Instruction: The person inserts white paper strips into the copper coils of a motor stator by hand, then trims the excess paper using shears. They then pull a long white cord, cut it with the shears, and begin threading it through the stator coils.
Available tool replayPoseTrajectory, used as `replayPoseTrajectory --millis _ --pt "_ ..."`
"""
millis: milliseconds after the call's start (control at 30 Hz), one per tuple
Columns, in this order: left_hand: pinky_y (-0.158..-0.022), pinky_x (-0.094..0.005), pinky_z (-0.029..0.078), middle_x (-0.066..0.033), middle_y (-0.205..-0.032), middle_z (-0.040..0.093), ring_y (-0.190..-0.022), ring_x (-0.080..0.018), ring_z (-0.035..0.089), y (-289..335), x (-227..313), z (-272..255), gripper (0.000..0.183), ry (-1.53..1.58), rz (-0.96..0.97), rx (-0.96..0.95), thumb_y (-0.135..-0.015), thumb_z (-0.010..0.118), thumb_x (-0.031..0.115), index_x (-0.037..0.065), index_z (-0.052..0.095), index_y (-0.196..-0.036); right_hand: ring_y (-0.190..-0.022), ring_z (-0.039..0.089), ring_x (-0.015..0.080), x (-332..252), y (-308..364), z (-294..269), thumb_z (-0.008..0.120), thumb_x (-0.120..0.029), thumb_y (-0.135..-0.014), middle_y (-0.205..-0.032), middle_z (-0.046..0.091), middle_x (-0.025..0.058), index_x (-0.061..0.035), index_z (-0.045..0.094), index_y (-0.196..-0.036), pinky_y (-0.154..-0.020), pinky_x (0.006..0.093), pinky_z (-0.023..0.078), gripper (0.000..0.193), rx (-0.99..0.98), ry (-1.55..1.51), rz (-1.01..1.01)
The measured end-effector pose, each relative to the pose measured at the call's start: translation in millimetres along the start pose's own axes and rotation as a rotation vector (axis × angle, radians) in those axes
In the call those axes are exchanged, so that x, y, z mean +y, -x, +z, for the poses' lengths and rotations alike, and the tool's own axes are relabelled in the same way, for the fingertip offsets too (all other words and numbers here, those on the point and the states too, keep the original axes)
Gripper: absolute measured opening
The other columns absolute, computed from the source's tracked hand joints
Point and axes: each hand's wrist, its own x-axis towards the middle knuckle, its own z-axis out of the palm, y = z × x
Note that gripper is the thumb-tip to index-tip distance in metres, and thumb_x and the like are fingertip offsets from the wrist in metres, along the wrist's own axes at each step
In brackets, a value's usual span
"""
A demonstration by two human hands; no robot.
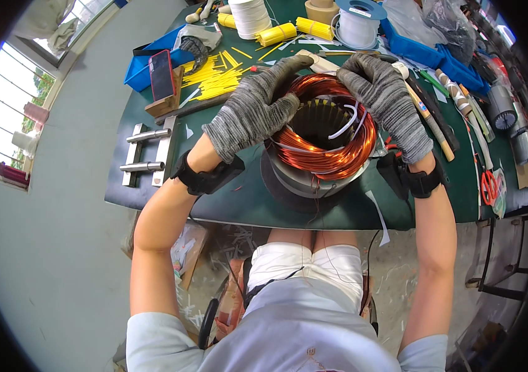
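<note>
On the green bench before me stands a motor stator [300,180], a grey metal ring with a thick bundle of orange copper winding [323,162] round its top. Yellow slot strips line its dark bore, and a white sleeve curves across the opening. In a grey knitted glove, my left hand [255,106] grips the winding's left far side, thumb toward the bore and fingers along the far outer edge. My right hand [388,99], gloved alike, curls its fingers over the right far side of the winding; its fingertips are partly hidden. Thin copper wires hang off the near side.
Yellow strips [217,80] lie loose at the left, near a phone [162,75] on a wooden stand and a metal frame [147,155]. White spools [250,18] stand at the back. Tools and red scissors [489,187] line the right, beside blue trays [413,53].
</note>
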Motion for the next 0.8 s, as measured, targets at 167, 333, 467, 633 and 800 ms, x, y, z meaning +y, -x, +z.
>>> replayPoseTrajectory --millis 167,333,467,633,800 --pt "-0.084 -0.0258 0.044 -0.0088 -0.107 0.058 -0.094 -0.0118 0.053 -0.8 6.5 1.9 0.045 -0.183 -0.002 -0.026 -0.081 0.046 0.000 0.008 0.048 -0.126 -0.067 0.053 0.0130 -8.4 -0.7 -0.8 0.060 -0.020 -0.084 -0.071 0.057 0.0059 -0.0013 0.060 -0.088 -0.066 0.0269 0.044 0.020 -0.102 -0.135 0.176" --pt "-0.072 -0.0234 0.045 -0.0055 -0.093 0.057 -0.075 -0.0112 0.050 -2.4 0.2 6.4 0.045 -0.165 0.135 0.014 -0.079 0.041 -0.005 0.007 0.052 -0.121 -0.078 0.050 0.0070 -0.1 2.6 4.9 0.057 -0.018 -0.086 -0.083 0.054 0.0004 -0.0040 0.057 -0.099 -0.072 0.0216 0.043 0.019 -0.121 -0.348 0.208" --pt "-0.072 -0.0229 0.044 -0.0057 -0.096 0.057 -0.077 -0.0117 0.051 -6.0 2.7 3.7 0.046 -0.107 -0.022 -0.042 -0.079 0.039 -0.005 0.007 0.052 -0.121 -0.089 0.052 0.0093 11.7 5.0 14.9 0.054 -0.008 -0.086 -0.097 0.057 0.0034 -0.0050 0.053 -0.104 -0.083 0.0234 0.043 0.018 -0.007 -0.619 0.034" --pt "-0.065 -0.0218 0.046 -0.0030 -0.090 0.058 -0.070 -0.0089 0.051 -4.0 -2.0 7.0 0.046 -0.164 0.134 0.039 -0.079 0.039 -0.004 0.007 0.051 -0.122 -0.093 0.055 0.0122 18.8 5.8 15.6 0.048 -0.004 -0.087 -0.096 0.059 0.0039 -0.0050 0.053 -0.103 -0.091 0.0256 0.041 0.017 -0.029 -0.751 0.007" --pt "-0.062 -0.0216 0.047 -0.0028 -0.089 0.059 -0.067 -0.0072 0.052 -13.6 8.1 -2.1 0.045 -0.065 0.034 -0.085 -0.078 0.043 -0.002 0.006 0.051 -0.121 -0.088 0.054 0.0112 9.6 9.6 4.7 0.047 -0.003 -0.087 -0.092 0.058 0.0035 -0.0037 0.053 -0.103 -0.084 0.0246 0.043 0.017 0.027 -0.532 -0.018"
